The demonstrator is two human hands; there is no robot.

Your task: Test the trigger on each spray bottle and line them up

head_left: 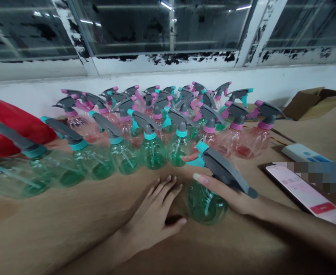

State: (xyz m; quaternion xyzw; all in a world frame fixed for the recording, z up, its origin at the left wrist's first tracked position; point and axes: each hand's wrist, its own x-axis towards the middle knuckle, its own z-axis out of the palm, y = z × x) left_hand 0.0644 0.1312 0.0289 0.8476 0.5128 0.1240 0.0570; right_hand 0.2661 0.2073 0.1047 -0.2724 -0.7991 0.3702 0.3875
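My right hand (228, 193) is wrapped round the neck of a green spray bottle (205, 208), which stands on the table. Its grey head with a turquoise nozzle and trigger points to the far left, and the thumb lies across the near side of the neck. One fingertip shows beside the trigger; the other fingers are hidden behind the bottle. Just left of this bottle, my left hand (156, 214) rests palm down on the tabletop, fingers spread, holding nothing. Beyond both hands stands a row of green spray bottles (153, 152) with turquoise collars.
Several pink spray bottles (252, 141) crowd behind the green row, near the white wall (27, 86). A red bag (10, 126) lies at the left. On the right are a lit phone (302, 191), a white-and-blue box (305, 152) and an open cardboard box (308, 105).
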